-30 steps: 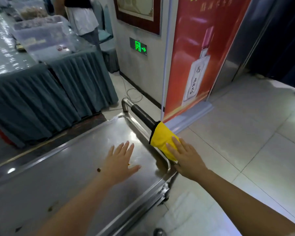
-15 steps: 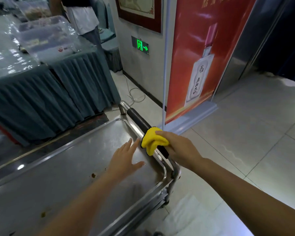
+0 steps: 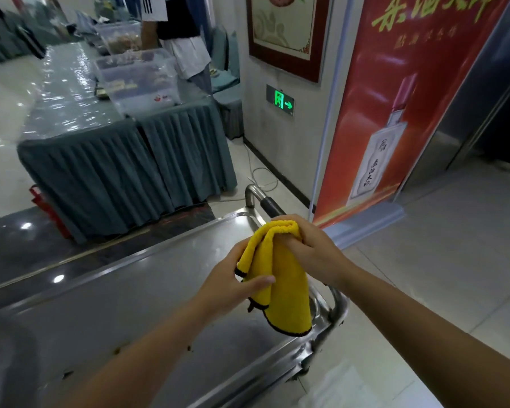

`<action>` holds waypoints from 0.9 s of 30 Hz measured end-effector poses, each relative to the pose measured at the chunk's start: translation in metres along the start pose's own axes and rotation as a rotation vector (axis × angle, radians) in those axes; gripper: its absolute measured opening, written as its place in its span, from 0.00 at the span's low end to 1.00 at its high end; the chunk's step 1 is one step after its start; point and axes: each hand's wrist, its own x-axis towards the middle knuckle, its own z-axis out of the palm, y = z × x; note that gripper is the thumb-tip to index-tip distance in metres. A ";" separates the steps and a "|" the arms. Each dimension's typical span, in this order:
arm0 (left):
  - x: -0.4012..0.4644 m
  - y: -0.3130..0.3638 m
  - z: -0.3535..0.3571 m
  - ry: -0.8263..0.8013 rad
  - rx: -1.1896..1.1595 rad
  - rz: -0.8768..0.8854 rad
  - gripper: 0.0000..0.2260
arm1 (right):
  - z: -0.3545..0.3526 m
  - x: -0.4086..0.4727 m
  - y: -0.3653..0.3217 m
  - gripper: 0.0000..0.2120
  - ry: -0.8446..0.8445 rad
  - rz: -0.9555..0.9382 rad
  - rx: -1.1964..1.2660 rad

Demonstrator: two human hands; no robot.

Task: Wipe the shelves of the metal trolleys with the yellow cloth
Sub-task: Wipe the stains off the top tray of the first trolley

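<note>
yellow cloth [image 3: 280, 278] hangs bunched above the trolley's top shelf [image 3: 147, 301], pinched by both the left hand [image 3: 233, 285] and right hand [image 3: 309, 248], with brown specks [image 3: 117, 351] unwiped, so wiping seems barely started.

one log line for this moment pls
phase: refolding cloth | yellow cloth: held above trolley top shelf | left hand: pinching edge | right hand: gripping top | crumbs on shelf

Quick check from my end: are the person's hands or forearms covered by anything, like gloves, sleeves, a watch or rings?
Nothing is worn as far as the view reaches. The left hand and right hand are bare, with no gloves, and no ring or watch shows. Both forearms are uncovered from the wrist to the frame edge; no sleeve cuff appears. No markings or bandages are visible.
</note>
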 end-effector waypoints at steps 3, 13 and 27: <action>-0.016 -0.003 -0.013 0.054 0.071 -0.046 0.19 | 0.027 0.001 -0.006 0.11 -0.053 0.013 0.007; -0.065 -0.046 -0.054 -0.114 -0.209 -0.455 0.06 | 0.087 -0.022 0.015 0.22 -0.298 0.224 -0.011; -0.073 -0.131 -0.010 -0.027 0.397 -0.091 0.11 | 0.132 -0.037 0.101 0.03 -0.228 0.330 -0.358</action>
